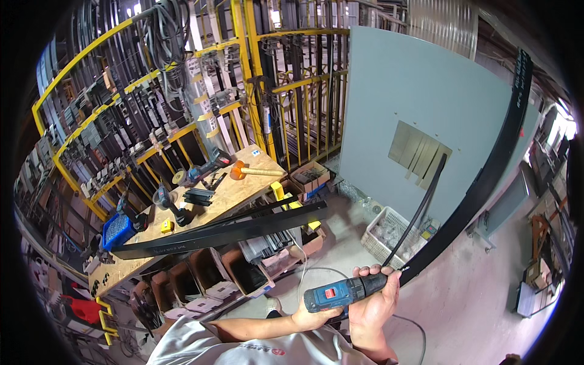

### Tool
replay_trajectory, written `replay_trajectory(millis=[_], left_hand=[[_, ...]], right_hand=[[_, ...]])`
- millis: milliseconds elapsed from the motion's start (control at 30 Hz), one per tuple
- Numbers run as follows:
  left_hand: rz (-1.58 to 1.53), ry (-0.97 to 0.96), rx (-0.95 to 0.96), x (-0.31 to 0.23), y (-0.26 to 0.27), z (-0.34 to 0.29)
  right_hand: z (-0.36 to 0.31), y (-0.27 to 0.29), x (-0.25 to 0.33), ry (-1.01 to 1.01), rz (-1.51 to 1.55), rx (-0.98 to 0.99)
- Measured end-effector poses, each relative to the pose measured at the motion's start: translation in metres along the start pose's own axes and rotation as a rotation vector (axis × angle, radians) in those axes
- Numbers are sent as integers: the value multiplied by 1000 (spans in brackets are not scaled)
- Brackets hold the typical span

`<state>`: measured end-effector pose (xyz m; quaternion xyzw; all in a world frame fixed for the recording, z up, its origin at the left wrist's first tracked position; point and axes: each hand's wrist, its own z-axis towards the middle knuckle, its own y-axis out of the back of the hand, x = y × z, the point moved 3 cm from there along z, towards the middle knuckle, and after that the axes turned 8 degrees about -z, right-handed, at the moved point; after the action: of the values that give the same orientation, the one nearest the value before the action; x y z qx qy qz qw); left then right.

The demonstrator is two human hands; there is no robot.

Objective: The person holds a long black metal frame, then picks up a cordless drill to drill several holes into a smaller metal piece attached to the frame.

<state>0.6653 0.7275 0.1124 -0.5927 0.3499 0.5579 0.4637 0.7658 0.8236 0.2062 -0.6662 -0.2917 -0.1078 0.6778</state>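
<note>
A blue-and-black cordless drill (pixel 344 293) lies level in front of me, its chuck pointing right. My left hand (pixel 317 317) is closed around its handle, which is mostly hidden. My right hand (pixel 372 304) has its fingers wrapped about the chuck, and a short bit shows just past them. Close beyond the bit is the lower end of a long black metal profile (pixel 471 207), which rises to the upper right. Whether the bit touches it, I cannot tell. A second black profile (pixel 225 234) lies across the front of the wooden workbench (pixel 243 182).
On the bench are an orange-headed mallet (pixel 243 171), other power tools (pixel 207 167) and a blue bin (pixel 117 231). Cardboard boxes (pixel 207 274) stand below. A grey panel (pixel 420 91) and a white basket (pixel 380 243) are ahead. Cables (pixel 420 325) trail on the floor.
</note>
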Motion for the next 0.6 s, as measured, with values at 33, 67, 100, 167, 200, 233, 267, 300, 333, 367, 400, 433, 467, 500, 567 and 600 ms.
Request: replay_trajectory(millis=[33, 67, 100, 167, 200, 233, 267, 300, 333, 367, 400, 433, 467, 500, 567, 600], left_hand=[[83, -1, 34, 0, 0, -1], [131, -119, 37, -5, -1, -1], [178, -239, 40, -12, -3, 0], [250, -483, 101, -31, -4, 4], [348, -475, 147, -32, -5, 3], [448, -468, 190, -33, -5, 2], [542, -465, 235, -38, -9, 4], [430, -503, 272, -53, -13, 2], [431, -523, 324, -55, -14, 1], [431, -543, 376, -55, -14, 0], [431, -563, 427, -55, -16, -1], [449, -564, 451, -54, -15, -3], [467, -566, 474, -53, -15, -4], [485, -569, 497, -52, -14, -5], [483, -544, 508, -54, -16, -10], [451, -563, 503, -54, -18, -12]], right_hand=[[0, -1, 1, -7, 0, -13], [0, 0, 3, -22, 14, -18], [0, 2, 5, -38, 27, -22], [2, 3, 8, -103, 37, -81], [3, 6, 9, -168, 75, -12], [5, 10, 11, -236, 114, 60], [7, 15, 14, -298, 148, 134], [7, 20, 17, -335, 140, 200], [5, 22, 18, -388, 191, 257], [0, 21, 20, -411, 203, 324], [-5, 20, 23, -433, 213, 391], [-10, 22, 23, -450, 242, 458], [-13, 26, 23, -453, 236, 517], [-15, 26, 24, -412, 219, 542], [-22, 26, 27, -356, 157, 548], [-24, 23, 29, -331, 112, 531]])
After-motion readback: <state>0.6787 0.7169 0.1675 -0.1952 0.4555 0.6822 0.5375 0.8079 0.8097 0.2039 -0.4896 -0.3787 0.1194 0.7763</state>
